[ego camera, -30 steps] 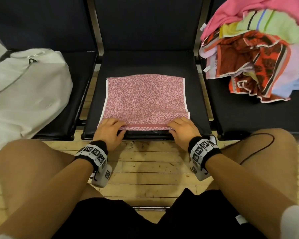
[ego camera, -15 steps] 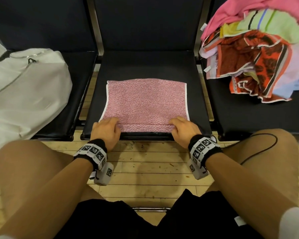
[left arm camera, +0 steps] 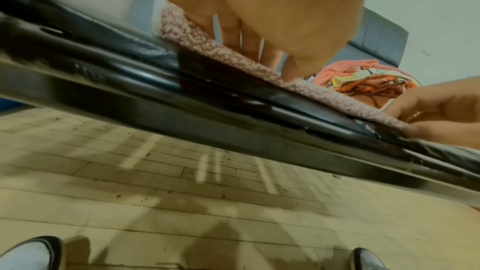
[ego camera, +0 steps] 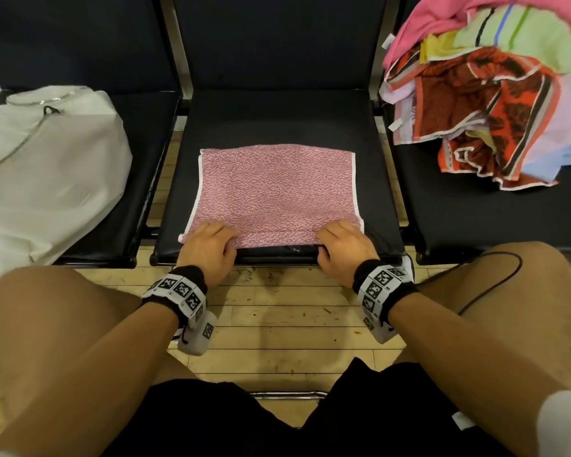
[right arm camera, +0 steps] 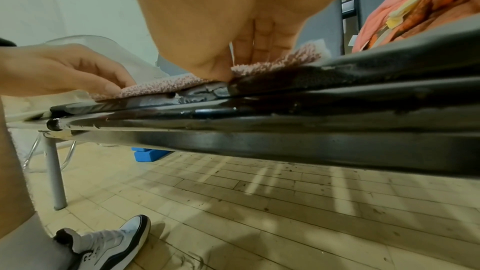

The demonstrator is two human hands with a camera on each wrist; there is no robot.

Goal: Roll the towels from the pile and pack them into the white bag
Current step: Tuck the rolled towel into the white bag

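Nearest the camera, the person's bare knees frame a strip of wooden floor [ego camera: 277, 318], and just beyond it both hands work the near hem of a pink towel [ego camera: 277, 189] spread flat on the middle seat [ego camera: 277, 120] of a row of dark chairs. The left hand [ego camera: 208, 250] sits at the near left corner with its fingers [left arm camera: 233, 32] curled over the towel's edge and the thumb tucked beneath, pinching the hem; the right hand [ego camera: 340, 250] does the same at the near right corner, its fingers [right arm camera: 259, 44] lying on the pile while the thumb nips the edge from below. The first turn of the roll looks barely begun. The risk from here is an uneven roll: if one hand advances faster than the other, the towel will likely skew into a cone, and a loose first tuck would probably leave a slack bundle that unrolls when lifted. The hem also lies close to the seat's front lip, so a slip could drop it toward the floor. Farther off, the white bag [ego camera: 47, 179] rests on the left seat, and the pile of towels [ego camera: 495, 94] waits on the right seat
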